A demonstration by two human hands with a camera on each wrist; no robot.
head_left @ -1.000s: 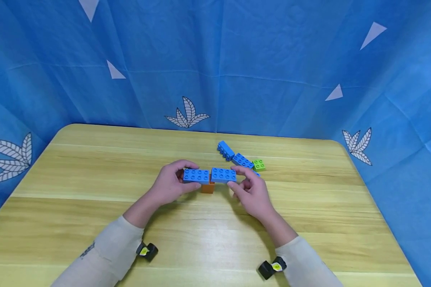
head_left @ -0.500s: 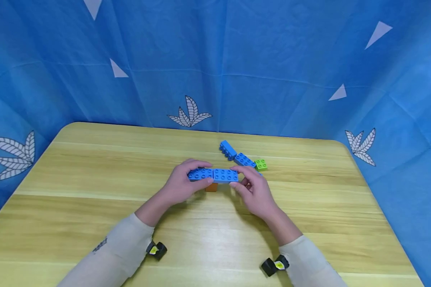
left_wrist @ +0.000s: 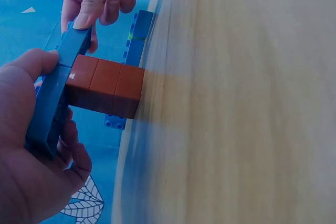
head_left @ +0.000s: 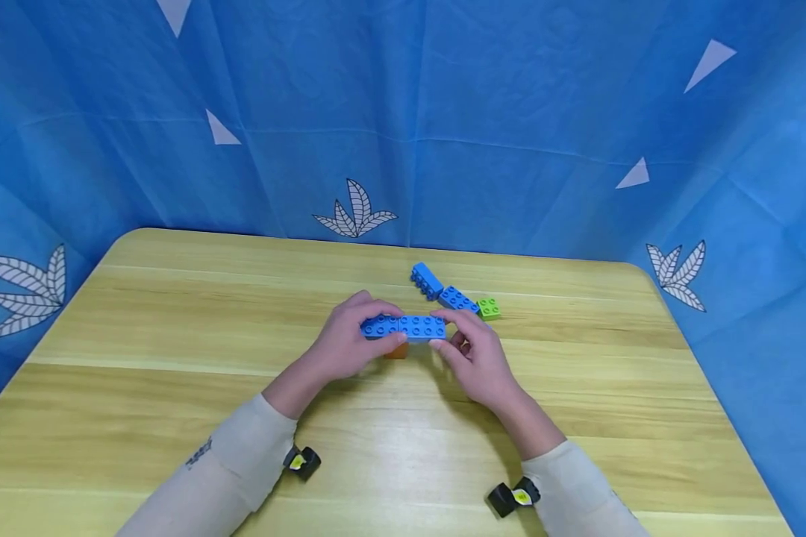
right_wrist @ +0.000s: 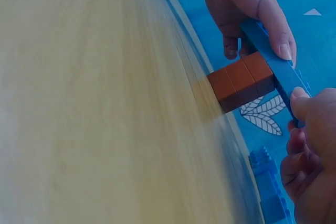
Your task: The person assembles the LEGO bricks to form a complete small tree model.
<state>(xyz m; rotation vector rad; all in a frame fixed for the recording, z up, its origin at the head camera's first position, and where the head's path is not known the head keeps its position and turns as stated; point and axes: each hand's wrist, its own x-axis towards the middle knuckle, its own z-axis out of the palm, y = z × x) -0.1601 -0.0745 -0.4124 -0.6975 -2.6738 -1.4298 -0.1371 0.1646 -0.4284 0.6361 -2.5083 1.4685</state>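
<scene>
Two long blue toy building bricks lie end to end on top of a column of three reddish-orange bricks [left_wrist: 107,85] that stands on the table. My left hand [head_left: 345,343] grips the left blue brick [left_wrist: 44,108], its thumb in front near the seam and its fingers behind. The right blue brick [head_left: 422,327] is pinched near its outer end between thumb and index finger of my right hand [head_left: 473,358]. Both blue bricks have their studs upward and stick out past the narrow column on either side. In the head view, the hands and blue bricks hide most of the column.
Behind the hands, a blue brick [head_left: 426,280] lies on its side, with another blue brick [head_left: 458,300] and a small green brick [head_left: 489,309] beside it. A blue curtain [head_left: 510,112] hangs past the table's far edge. Each sleeve carries a black wrist camera [head_left: 302,462].
The left blue brick has moved right until the gap to the right one closed. My left hand has then slid right along it toward the seam. My right hand keeps its hold.
</scene>
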